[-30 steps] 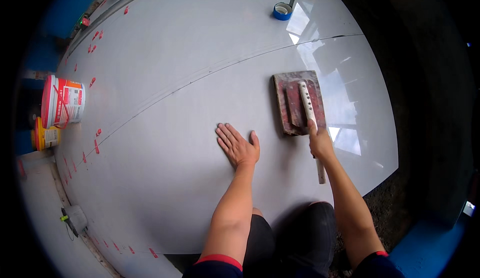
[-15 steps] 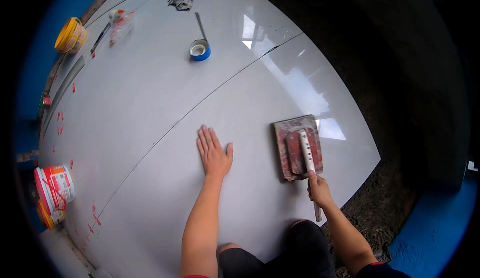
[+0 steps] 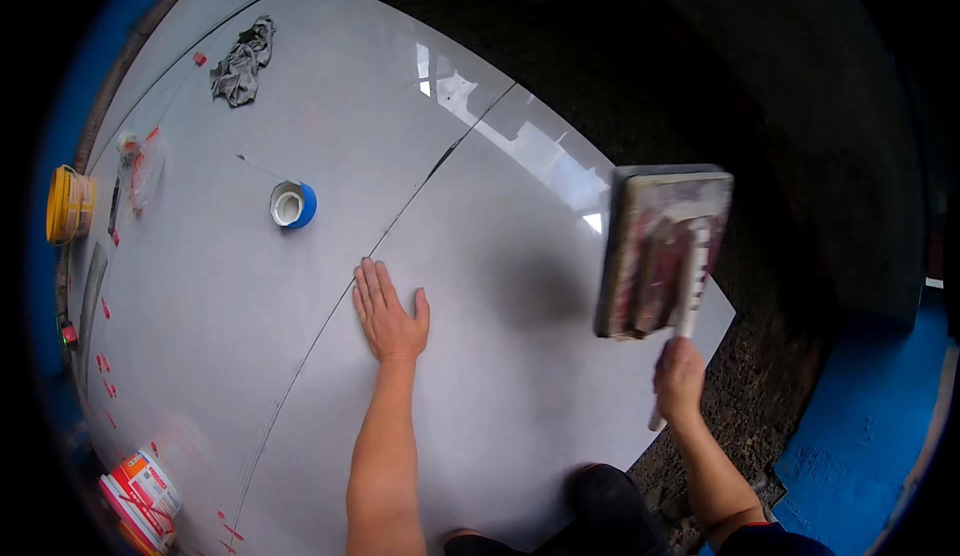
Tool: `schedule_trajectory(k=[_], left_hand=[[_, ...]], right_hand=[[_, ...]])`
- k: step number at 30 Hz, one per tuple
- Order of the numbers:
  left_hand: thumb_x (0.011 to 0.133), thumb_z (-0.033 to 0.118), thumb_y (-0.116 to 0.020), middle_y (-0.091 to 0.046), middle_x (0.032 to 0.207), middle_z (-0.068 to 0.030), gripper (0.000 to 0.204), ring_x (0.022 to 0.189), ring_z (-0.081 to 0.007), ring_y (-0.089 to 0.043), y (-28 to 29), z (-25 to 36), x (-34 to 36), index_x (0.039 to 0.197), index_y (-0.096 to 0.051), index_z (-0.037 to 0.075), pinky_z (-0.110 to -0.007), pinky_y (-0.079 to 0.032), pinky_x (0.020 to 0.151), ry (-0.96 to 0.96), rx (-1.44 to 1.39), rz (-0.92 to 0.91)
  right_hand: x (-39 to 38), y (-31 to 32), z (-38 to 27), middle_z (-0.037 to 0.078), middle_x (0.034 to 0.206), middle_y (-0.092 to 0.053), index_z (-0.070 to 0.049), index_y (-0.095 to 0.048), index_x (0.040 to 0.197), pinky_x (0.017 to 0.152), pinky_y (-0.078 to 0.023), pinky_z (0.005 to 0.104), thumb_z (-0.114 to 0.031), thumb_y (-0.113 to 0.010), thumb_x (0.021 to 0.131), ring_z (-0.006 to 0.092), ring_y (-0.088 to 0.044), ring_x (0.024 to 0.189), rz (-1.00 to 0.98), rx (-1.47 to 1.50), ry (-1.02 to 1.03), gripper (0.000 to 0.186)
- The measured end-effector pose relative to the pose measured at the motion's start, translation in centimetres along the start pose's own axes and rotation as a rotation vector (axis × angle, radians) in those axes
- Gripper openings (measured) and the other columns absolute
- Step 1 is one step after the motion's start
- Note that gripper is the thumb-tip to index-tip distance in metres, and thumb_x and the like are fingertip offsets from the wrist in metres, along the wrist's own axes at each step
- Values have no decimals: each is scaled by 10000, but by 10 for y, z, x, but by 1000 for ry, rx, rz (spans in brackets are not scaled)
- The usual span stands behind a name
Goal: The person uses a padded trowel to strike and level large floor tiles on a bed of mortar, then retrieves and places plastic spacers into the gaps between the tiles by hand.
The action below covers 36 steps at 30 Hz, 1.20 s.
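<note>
My left hand (image 3: 392, 318) lies flat on a large glossy grey tile (image 3: 500, 396), fingers stretched out and thumb apart. Its fingertips reach the dark joint (image 3: 308, 356) between this tile and the one on the left. In my right hand (image 3: 680, 381) is the pale handle of a square tile tamper (image 3: 655, 266), smeared with red and grey. The tamper is raised off the tile near its right edge, slightly blurred, and its shadow falls to the left on the surface.
A blue round container (image 3: 307, 206), pale inside, and a crumpled grey cloth (image 3: 240, 66) lie on the left tile. Along the left stand a yellow bucket (image 3: 70, 204), a white-and-red bucket (image 3: 145, 496) and a plastic bag (image 3: 145, 171), with small red pieces around. Rough dark ground (image 3: 770, 396) borders the right.
The tamper has risen away from the tile and moved right and farther off. My left hand has shifted up to the joint. The whole view has turned, so the surroundings appear moved.
</note>
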<state>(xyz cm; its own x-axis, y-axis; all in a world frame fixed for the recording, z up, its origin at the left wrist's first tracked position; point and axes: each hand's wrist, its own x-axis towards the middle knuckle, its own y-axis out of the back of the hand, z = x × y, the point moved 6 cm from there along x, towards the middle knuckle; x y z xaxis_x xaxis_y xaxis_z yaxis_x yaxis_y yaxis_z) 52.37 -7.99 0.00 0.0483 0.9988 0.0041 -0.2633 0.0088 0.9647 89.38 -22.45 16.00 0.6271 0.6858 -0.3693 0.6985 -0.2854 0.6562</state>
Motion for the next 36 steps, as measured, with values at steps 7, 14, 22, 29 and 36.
schedule_trajectory(k=[7, 14, 22, 29, 36], left_hand=[[912, 360, -583, -256, 1619, -170, 770, 1509, -325, -212, 3, 1, 6, 1531, -288, 9, -461, -165, 1221, 39, -13, -23], [907, 355, -574, -257, 1619, -168, 767, 1508, -326, -217, 1, 0, 9, 1532, -289, 15, -466, -157, 1220, 34, 15, -21], [900, 353, -569, -235, 1628, -158, 784, 1515, -318, -196, 3, 3, 9, 1543, -266, 21, -486, -136, 1220, 78, 42, -72], [884, 356, -581, -212, 1636, -162, 817, 1524, -319, -167, -1, 1, 10, 1546, -251, 11, -489, -115, 1223, 111, 60, -110], [876, 358, -586, -218, 1631, -179, 826, 1520, -344, -171, 0, 0, 11, 1541, -254, -3, -503, -119, 1218, 99, 57, -109]], right_hand=[[41, -89, -9, 290, 812, -662, 33, -645, 985, 722, -511, 507, -527, -413, 1027, 482, -643, 791, -361, -328, -74, 607], [15, -104, 17, 309, 888, -669, 28, -630, 1032, 812, -508, 531, -597, -400, 1003, 494, -642, 896, -630, -519, -120, 667], [180, -116, -99, 158, 839, -689, 10, -646, 948, 713, -523, 371, -358, -518, 1020, 266, -670, 755, -407, -118, 276, 397], [346, -249, -155, 99, 1004, -675, 12, -632, 1105, 843, -532, 301, -199, -523, 1009, 178, -646, 920, -536, 652, -81, 256], [361, -201, -214, 96, 905, -678, 28, -653, 1130, 758, -514, 290, -171, -542, 982, 162, -648, 828, -146, 502, 181, 272]])
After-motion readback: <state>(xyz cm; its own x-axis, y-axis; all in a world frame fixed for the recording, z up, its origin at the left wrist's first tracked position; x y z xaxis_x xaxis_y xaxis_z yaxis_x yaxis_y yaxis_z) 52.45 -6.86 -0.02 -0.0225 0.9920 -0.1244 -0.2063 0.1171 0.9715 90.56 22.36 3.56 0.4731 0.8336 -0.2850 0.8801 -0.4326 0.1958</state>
